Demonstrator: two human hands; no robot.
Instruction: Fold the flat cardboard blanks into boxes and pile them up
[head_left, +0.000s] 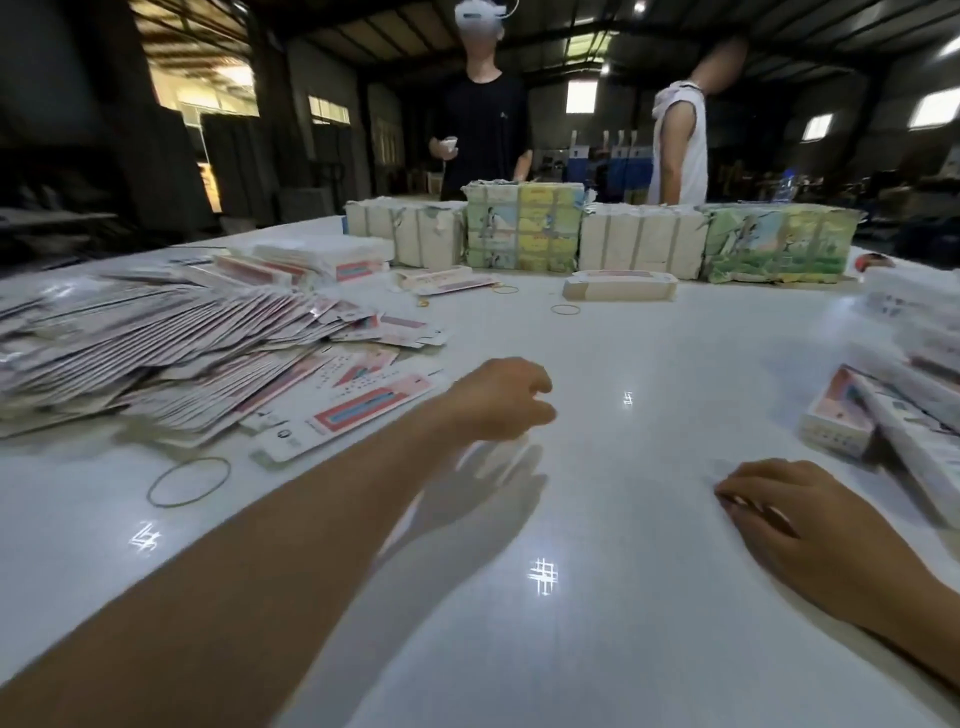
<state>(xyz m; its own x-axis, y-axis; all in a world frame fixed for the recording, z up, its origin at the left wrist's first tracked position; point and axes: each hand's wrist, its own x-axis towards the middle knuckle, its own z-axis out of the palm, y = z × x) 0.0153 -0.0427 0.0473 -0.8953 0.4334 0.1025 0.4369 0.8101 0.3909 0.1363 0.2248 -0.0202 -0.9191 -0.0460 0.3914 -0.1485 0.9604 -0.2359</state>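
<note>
- Left hand hovers over the white counter at centre frame, fingers loosely curled, its grip empty, just right of the nearest flat blank.
- Right hand rests at lower right, fingers relaxed on the counter, gripping nothing.
- Heap of flat blanks fills the left of the frame.
- Folded boxes lie piled at the right edge.
- A rubber band lies at lower left.
</note>
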